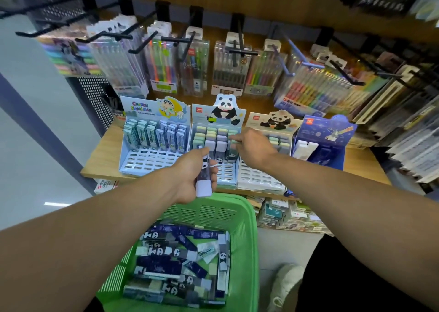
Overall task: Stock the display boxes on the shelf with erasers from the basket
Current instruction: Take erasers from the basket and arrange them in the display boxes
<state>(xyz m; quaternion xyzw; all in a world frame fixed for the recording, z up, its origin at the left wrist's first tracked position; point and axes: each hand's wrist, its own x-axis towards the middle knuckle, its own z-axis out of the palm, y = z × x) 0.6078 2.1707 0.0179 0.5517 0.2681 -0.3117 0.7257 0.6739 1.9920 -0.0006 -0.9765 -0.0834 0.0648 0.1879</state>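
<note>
1. Below, a green plastic basket (247,216) with slotted, perforated walls holds a loose heap of erasers (180,262): flat rectangular blocks in glossy sleeves, some dark blue, some printed with pandas, their pale ends bare.
2. Four cardboard display boxes stand side by side on the wooden shelf (102,155), each with a die-cut header card and a white tray of rectangular slots.
3. From the left: a light blue cartoon box (154,140) with its back rows filled, a panda box (217,131) showing pastel eraser tops in rows, a cream panda box (266,169), and a dark blue space-print box (320,145).
4. Clutched in the left hand (192,174), fingers wrapped firmly around the sleeve, is one panda eraser (204,183), held upright above the basket's far rim, in front of the panda box.
5. Reaching over the right side of the panda box, the right hand (251,148) has its fingers pinched on a pale green eraser (234,143) at the box's right column; whether that eraser is already seated in a slot I cannot tell.
6. Front slots of the three left-hand trays lie open.
7. Overhead, black hooks (180,38) carry clear pen packs (164,65) behind the boxes, leaving open room above the trays.
</note>
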